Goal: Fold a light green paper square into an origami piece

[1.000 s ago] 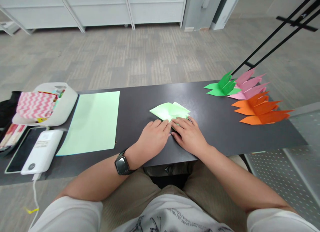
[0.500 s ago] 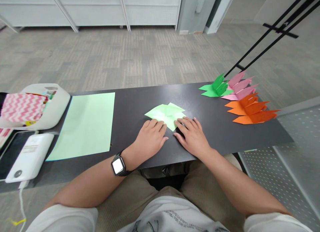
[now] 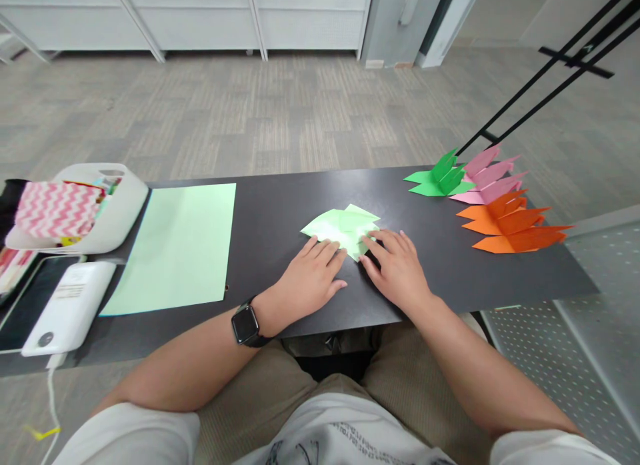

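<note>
A folded piece of light green origami paper lies on the dark table in front of me, its pointed flaps spread to the sides. My left hand rests palm down at its near left edge, fingers stretched out and fingertips on the paper. On the near right edge, my right hand lies with its fingers extended and the fingertips touching the paper. Both hands are open. Parts of the near edge are hidden beneath the fingers.
Light green sheets lie to the left. Beyond them are a white basket with a pink zigzag pouch, a white power bank with a cable, and a dark-screened phone. Green, pink and orange folded-paper pieces stand at the right.
The view has shifted slightly, so everything sits a little further right. The left fingers look spread wider on the paper. The watch face has gone from bright to dark.
</note>
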### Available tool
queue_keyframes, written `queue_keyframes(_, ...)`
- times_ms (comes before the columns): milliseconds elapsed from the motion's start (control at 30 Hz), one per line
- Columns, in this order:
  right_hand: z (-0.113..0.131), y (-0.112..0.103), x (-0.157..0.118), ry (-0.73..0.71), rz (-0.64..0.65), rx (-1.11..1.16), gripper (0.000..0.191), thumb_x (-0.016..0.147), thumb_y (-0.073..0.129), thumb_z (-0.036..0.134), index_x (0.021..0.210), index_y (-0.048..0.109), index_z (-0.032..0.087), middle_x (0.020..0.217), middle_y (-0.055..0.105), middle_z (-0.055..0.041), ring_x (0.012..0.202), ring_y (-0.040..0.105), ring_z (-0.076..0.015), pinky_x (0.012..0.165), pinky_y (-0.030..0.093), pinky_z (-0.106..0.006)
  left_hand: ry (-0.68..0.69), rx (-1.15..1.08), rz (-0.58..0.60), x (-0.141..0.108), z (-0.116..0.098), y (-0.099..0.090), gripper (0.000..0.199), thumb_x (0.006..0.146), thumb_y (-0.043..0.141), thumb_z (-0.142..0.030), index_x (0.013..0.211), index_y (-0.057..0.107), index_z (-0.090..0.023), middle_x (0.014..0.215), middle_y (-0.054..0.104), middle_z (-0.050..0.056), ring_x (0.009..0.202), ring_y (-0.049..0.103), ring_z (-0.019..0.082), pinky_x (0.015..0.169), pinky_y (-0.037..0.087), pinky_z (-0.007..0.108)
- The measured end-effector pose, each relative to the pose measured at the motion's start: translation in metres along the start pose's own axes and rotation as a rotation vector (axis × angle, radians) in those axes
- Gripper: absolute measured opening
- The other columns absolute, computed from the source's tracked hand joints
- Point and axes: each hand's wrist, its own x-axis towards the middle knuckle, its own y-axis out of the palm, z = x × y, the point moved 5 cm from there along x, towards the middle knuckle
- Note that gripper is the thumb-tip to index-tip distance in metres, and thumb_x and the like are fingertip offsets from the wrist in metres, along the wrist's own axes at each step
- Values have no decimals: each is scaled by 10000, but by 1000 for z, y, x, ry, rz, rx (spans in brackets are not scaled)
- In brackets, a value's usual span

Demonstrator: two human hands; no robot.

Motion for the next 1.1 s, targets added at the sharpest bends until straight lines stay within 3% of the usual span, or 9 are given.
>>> queue_keyframes(200, 27, 10, 8, -174, 64, 140, 393, 1086, 541, 288, 1448, 679, 219, 1409, 712, -130, 1296, 626, -313, 1186, 459, -542, -14, -66, -1, -1, 3, 2, 610, 1066, 635, -439, 1555, 530, -89, 1584, 586, 199, 1533, 507, 335, 1353, 276, 517)
queue_keyframes(433, 30, 23, 8, -149, 109, 123, 379, 1090, 560, 310, 1434, 684, 212, 1426, 709, -124, 1318, 608, -324, 1192, 427, -565, -109, 35, 0, -10, 6, -6, 612, 1080, 602, -430, 1558, 534, -54, 1667, 503, 224, 1572, 461, 352, 1347, 292, 514)
queue_keyframes(600, 31, 22, 8, -141, 99, 101, 368, 1083, 576, 305, 1419, 697, 214, 1425, 711, -119, 1314, 602, -322, 1199, 413, -560, -190, 65, 74, -11, 6, -11, 659, 1068, 602, -476, 1602, 518, -97, 1671, 515, 182, 1553, 471, 350, 1307, 349, 535)
queue_keyframes(800, 32, 19, 9, -129, 108, 99, 374, 1084, 574, 322, 1423, 700, 227, 1433, 708, -115, 1322, 595, -321, 1192, 420, -547, -287, 120, 89, -13, 9, -22, 634, 1056, 595, -465, 1580, 554, -109, 1641, 547, 199, 1335, 599, 399, 1066, 501, 545)
queue_keyframes(1100, 31, 22, 8, -123, 120, 98, 394, 1086, 564, 349, 1447, 688, 251, 1445, 698, -114, 1336, 583, -320, 1208, 402, -549, -416, 207, 83, -16, 23, -32, 493, 1057, 591, -442, 1416, 651, -110, 1410, 697, 219, 1123, 655, 383, 903, 500, 506)
